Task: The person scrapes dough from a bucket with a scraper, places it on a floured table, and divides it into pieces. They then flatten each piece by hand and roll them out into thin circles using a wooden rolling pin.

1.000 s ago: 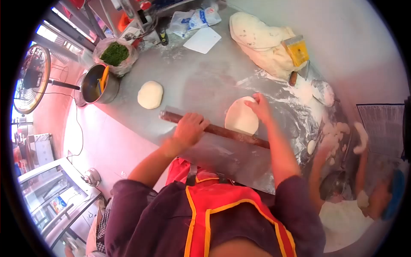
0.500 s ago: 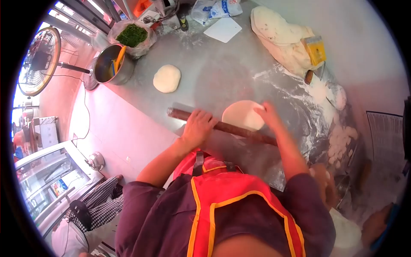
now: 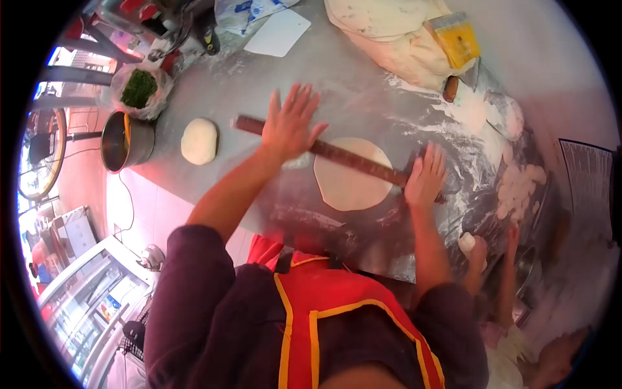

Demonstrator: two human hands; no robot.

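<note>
A flat round of dough (image 3: 343, 191) lies on the metal worktop, with a brown wooden rolling pin (image 3: 356, 162) across its upper part. My left hand (image 3: 289, 126) rests palm down on the pin left of the dough, its fingers spread and stretched forward. Toward the pin's other end, my right hand (image 3: 426, 174) lies on it with fingers extended, just right of the dough round. Neither hand has its fingers wrapped round the pin. A thick dough disc (image 3: 199, 141) sits to the left, apart from both hands.
A large dough mass (image 3: 389, 32) lies at the back, a yellow item (image 3: 461, 47) against it. A metal pot (image 3: 137, 146) and bagged chopped greens (image 3: 139, 89) stand left. Small dough pieces (image 3: 518, 191) lie right, near another person's hand (image 3: 478, 251). Flour (image 3: 457, 155) dusts the worktop.
My right hand has let go of the dough's edge and moved onto the pin. My left hand has opened from its grip and moved forward with the pin. The dough now lies flat.
</note>
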